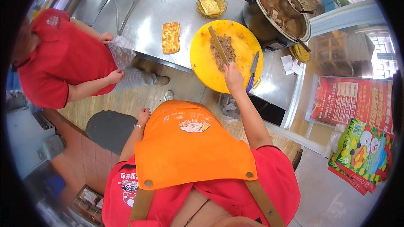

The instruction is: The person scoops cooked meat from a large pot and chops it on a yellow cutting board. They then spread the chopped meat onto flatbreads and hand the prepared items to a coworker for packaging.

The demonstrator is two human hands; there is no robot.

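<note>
My right hand (234, 77) grips the handle of a cleaver (218, 44), seen nearly edge-on. Its blade reaches across a patch of chopped meat (233, 50) on a round yellow cutting board (202, 69). On the board's right side lies a knife (253, 66) with a purple handle, apart from my hand. My left hand (144, 116) hangs beside my orange apron (189, 151), loosely curled with nothing visible in it. A browned flatbread (171, 37) lies on the steel counter (148, 28) left of the board. More flatbread (209, 3) rests in a wire basket (224, 5) behind it.
A black pot (262, 22) of stewed food in broth, with ladles in it, stands at the back right. At left, a co-worker (69, 60) in red holds a clear plastic bag (121, 51). Metal tongs (126, 15) lie nearby. Paper slips (288, 64) lie beside the pot.
</note>
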